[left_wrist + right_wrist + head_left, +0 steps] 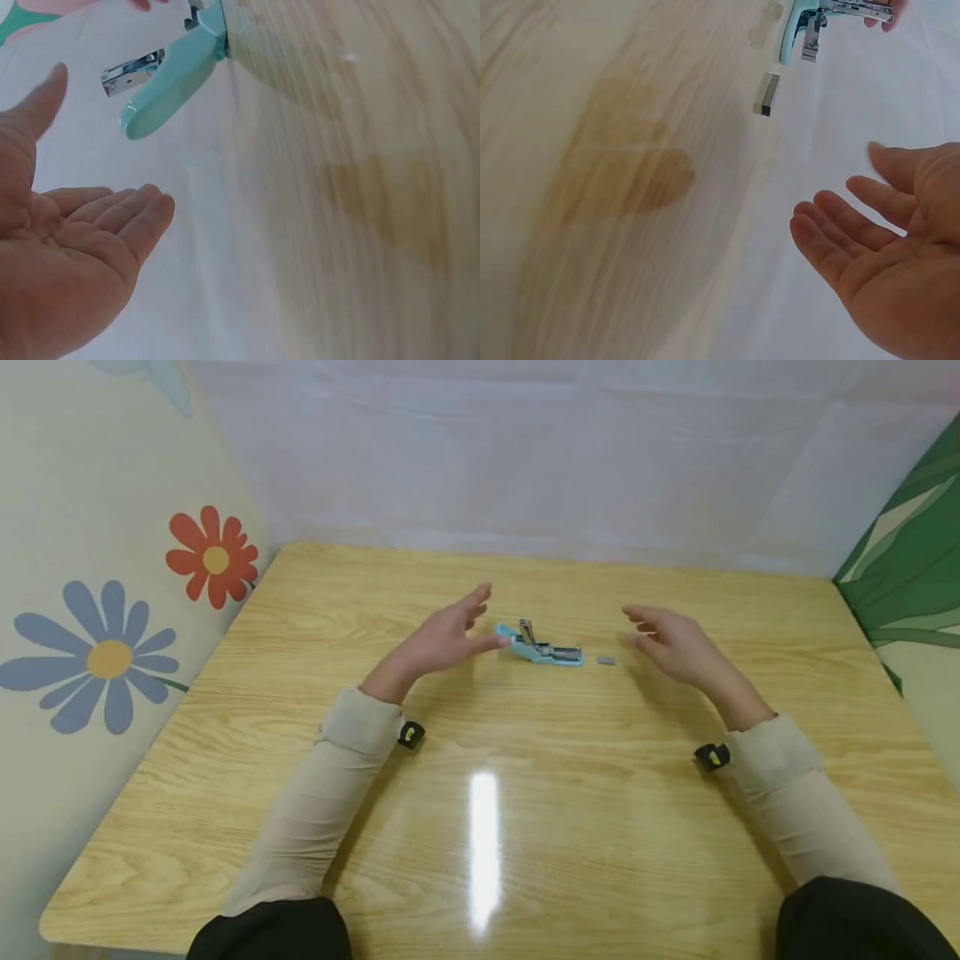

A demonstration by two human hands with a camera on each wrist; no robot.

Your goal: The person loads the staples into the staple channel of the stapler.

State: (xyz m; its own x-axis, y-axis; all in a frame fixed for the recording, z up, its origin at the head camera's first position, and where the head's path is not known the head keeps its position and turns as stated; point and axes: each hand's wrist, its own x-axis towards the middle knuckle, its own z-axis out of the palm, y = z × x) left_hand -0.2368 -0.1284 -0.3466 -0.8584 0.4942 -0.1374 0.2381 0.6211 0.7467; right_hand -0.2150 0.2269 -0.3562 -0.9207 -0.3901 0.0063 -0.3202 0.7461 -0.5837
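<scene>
A light-blue stapler (pixel 538 653) lies opened up on the table, its metal magazine exposed and a metal part standing up from it. Just right of the stapler lies a small grey strip of staples (pixel 606 661); the right wrist view shows the staple strip (pixel 766 94) as a short metal bar. My left hand (pixel 444 637) hovers at the stapler's left end with fingers extended and holds nothing. In the left wrist view a gap separates its fingers from the stapler (pixel 172 82). To the right of the staples my right hand (pixel 670 643) is held above the table, fingers loosely extended, palm bare.
The wooden table (pixel 585 827) ends at a white cloth backdrop (pixel 525 460). At the left stands a wall with painted flowers (pixel 108 658), at the right one with painted green leaves (pixel 918 552).
</scene>
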